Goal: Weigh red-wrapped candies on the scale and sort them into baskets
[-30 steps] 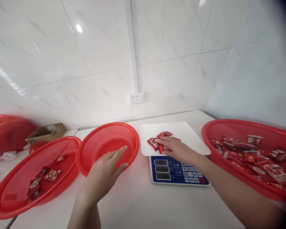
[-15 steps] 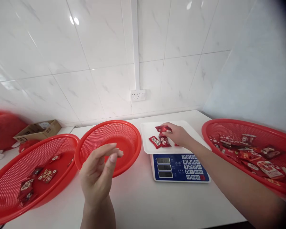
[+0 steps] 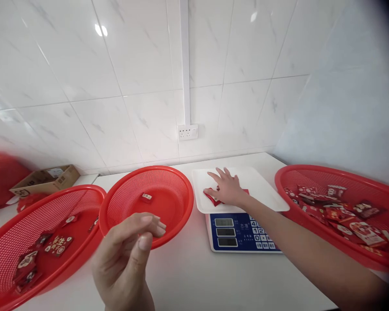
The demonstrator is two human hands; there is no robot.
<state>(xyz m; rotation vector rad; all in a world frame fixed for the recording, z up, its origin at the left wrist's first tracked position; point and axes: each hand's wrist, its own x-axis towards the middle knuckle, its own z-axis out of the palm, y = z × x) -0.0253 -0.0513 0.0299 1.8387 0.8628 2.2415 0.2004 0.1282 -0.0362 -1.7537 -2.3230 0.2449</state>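
white counter (image 3: pixel 194 276), right hand (image 3: pixel 228 190) on packets (image 3: pixel 214 198)

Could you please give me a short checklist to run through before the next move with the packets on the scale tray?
1. Right hand on the red packets: ok, it lies flat on them with fingers spread.
2. Packets inside the white tray: ok for those that show; some are hidden beneath the hand.
3. Scale reading: cannot tell, the digits are too small to read.
4. Left hand free: ok, it is raised with fingers loosely curled and nothing seen in it.
5. Middle basket in place: ok, it stands upright beside the scale with one small packet in it.
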